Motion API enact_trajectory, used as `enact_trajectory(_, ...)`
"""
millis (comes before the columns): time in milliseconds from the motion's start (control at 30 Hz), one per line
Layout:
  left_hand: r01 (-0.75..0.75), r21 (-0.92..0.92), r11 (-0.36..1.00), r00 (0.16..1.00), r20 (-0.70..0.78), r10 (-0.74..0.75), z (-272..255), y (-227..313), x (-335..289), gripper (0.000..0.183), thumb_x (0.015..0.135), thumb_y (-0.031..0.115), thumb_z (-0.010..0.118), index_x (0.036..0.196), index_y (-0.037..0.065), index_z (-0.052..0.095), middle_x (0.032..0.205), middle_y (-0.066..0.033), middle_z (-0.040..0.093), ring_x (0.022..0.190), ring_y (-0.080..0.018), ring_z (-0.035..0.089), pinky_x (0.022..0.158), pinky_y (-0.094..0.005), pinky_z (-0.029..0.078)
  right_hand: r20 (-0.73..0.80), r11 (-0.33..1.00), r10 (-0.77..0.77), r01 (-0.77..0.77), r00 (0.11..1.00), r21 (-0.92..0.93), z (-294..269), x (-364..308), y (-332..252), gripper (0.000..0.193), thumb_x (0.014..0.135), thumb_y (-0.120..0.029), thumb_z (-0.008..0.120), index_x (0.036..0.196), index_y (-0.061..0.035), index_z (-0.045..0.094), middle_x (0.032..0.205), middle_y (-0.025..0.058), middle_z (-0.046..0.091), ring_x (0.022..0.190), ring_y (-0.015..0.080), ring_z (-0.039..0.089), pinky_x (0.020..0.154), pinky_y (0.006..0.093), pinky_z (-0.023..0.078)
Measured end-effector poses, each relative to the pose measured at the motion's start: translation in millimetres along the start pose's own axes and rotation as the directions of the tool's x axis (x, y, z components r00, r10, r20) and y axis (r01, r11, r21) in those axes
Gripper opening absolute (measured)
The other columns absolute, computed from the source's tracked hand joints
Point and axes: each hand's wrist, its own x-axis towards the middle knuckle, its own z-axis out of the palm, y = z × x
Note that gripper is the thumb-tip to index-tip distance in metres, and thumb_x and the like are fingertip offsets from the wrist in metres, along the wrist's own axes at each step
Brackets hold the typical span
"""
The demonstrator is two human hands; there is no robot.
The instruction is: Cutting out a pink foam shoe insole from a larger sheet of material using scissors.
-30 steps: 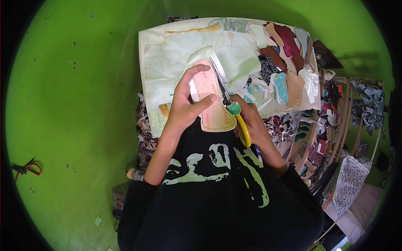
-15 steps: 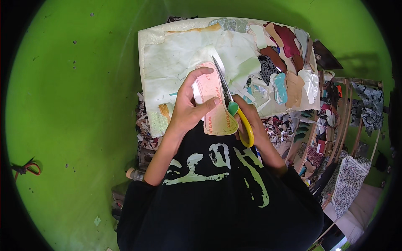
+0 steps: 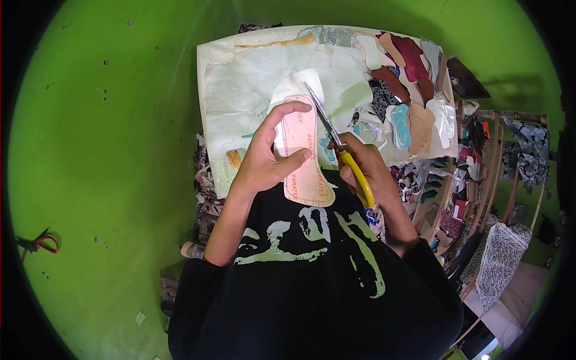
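Observation:
My left hand (image 3: 268, 153) grips a pale pink insole board (image 3: 303, 177) with red print and a dark line along its edge. White sheet material (image 3: 305, 84) lies behind the insole board and sticks out past its far end. In my right hand (image 3: 367, 162) are scissors (image 3: 358, 178) with yellow handles. Their blades run along the right edge of the insole board, tips over the white material. The blades look nearly closed. Both hands are above the near part of the table, in front of my black shirt.
A pale sheet covers the table (image 3: 240, 78). Cut sole-shaped pieces in brown (image 3: 423, 129), turquoise (image 3: 399, 126) and dark red (image 3: 412, 57) lie on its right side. Heaps of scraps (image 3: 210, 180) flank the table. A wooden rack (image 3: 495, 174) with materials stands at the right, beside a green wall (image 3: 108, 180).
The insole board has shifted slightly toward me and turned straighter. The scissors have tilted away from its near end, and the green scrap by their pivot is gone from there.

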Motion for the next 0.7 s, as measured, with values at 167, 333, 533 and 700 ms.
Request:
enact_trajectory(167, -0.033, 0.063, 0.997, 0.998, 0.059, 0.029, -5, -1, 0, 0.059, 0.075, -0.001, 0.069, 0.131, 0.002, 0.051, 0.132, -0.0113, 0.053, 0.127, -0.0204, 0.046, 0.110, -0.0329, 0.033, 0.059, 0.996, 0.005, 0.001, 0.998, -0.093, -10, 3, 1, 0.060, 0.091, -0.057, 0.056, 0.109, 0.0006, 0.053, 0.063, 0.0103, 0.051, 0.054, 0.0233, 0.051, 0.054, 0.0359, 0.039)
enact_trajectory(333, -0.018, 0.096, 0.995, 0.995, 0.099, 0.008, -9, -2, 2, 0.062, 0.072, -0.001, 0.068, 0.132, 0.003, 0.052, 0.133, -0.0117, 0.053, 0.131, -0.0216, 0.044, 0.112, -0.0342, 0.030, 0.072, 0.994, 0.027, -0.019, 0.997, -0.105, -14, 5, -5, 0.059, 0.085, -0.052, 0.065, 0.108, 0.0015, 0.052, 0.062, 0.0117, 0.049, 0.054, 0.0244, 0.050, 0.054, 0.0362, 0.038)
enact_trajectory(533, -0.012, 0.068, 0.998, 0.990, 0.140, 0.002, -15, 2, 2, 0.062, 0.072, -0.002, 0.068, 0.131, 0.003, 0.052, 0.133, -0.0112, 0.053, 0.130, -0.0213, 0.044, 0.112, -0.0344, 0.031, 0.133, 0.985, 0.129, -0.112, 0.983, -0.132, -24, 3, -7, 0.066, 0.084, -0.059, 0.065, 0.107, 0.0016, 0.052, 0.061, 0.0096, 0.048, 0.050, 0.0188, 0.046, 0.049, 0.0329, 0.033)
enact_trajectory(700, -0.064, 0.058, 0.996, 0.968, 0.245, 0.048, -26, 7, 2, 0.062, 0.070, -0.004, 0.068, 0.130, 0.003, 0.053, 0.132, -0.0106, 0.055, 0.128, -0.0211, 0.047, 0.110, -0.0344, 0.034, 0.189, 0.995, -0.013, 0.030, 0.982, -0.090, -37, 1, -4, 0.071, 0.078, -0.060, 0.072, 0.110, 0.0000, 0.054, 0.061, 0.0145, 0.045, 0.055, 0.0305, 0.042, 0.056, 0.0395, 0.037)
